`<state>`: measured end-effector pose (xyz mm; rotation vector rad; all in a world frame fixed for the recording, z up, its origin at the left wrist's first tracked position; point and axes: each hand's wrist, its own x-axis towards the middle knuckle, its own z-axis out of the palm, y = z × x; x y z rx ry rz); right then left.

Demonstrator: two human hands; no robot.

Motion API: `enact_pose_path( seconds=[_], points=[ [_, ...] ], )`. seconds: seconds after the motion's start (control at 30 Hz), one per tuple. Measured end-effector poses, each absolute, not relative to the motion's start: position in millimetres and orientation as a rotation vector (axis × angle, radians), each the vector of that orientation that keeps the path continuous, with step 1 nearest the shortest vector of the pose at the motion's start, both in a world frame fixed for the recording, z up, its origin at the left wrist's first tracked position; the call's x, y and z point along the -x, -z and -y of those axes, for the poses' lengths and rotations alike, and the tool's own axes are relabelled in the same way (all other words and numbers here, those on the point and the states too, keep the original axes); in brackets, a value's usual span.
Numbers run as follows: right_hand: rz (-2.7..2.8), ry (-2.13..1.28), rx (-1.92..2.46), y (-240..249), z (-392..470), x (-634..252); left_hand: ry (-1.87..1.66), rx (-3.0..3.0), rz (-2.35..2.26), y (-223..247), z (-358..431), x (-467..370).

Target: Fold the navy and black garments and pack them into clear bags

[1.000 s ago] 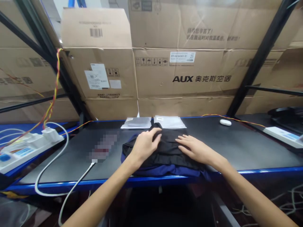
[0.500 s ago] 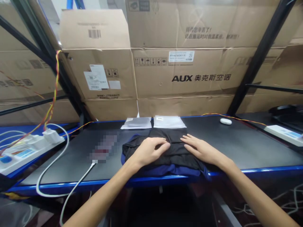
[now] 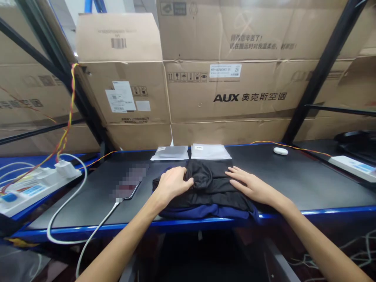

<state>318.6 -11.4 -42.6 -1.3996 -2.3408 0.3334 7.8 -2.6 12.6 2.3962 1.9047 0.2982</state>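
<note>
A black garment (image 3: pixel 213 194) lies folded at the front of the table, with dark blue cloth (image 3: pixel 202 212) showing under its near edge. My left hand (image 3: pixel 173 183) is closed on the garment's left part, thumb and fingers pinching the fabric, and a rounded fold is bunched just right of the fingertips. On the right part of the garment, my right hand (image 3: pixel 249 184) rests flat with its fingers stretched out. Two flat packets in clear plastic, a left packet (image 3: pixel 169 152) and a right packet (image 3: pixel 210 151), lie just behind the garment.
A blurred-out phone (image 3: pixel 131 183) with a white cable (image 3: pixel 98 225) lies to the left. White power strips stand at the far left (image 3: pixel 38 192) and far right (image 3: pixel 352 166). A small white case (image 3: pixel 280 151) sits at the back right. Cardboard (image 3: pixel 190 94) walls the back.
My left hand has moved slightly left, its fingers curling in, and the black fabric beside it has bunched into a rounded fold. My right hand stays almost in place.
</note>
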Motion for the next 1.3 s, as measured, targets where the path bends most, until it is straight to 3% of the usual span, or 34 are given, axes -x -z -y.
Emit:
enact_pose_path(
  seconds=[0.2,0.37,0.47,0.6,0.93,1.3],
  points=[
    [2.143,-0.365,1.501,47,21,-353,-0.575,-2.382,-1.934,-22,1,-35],
    [2.169,-0.365,1.62,56,28,-368,-0.78,-2.478,-1.597,-15,7,-79],
    [2.155,-0.347,1.619,58,29,-368,-0.707,-2.701,-1.188,4,14,-102],
    [2.148,-0.321,1.591,62,27,-370,-0.606,-2.821,-1.073,25,19,-113],
    [2.022,-0.34,1.395,32,19,-337,-0.472,-2.65,-0.924,2,5,-50],
    [2.634,-0.523,1.122,7,-6,-297,-0.223,-2.705,-1.224,19,-7,29]
  ],
)
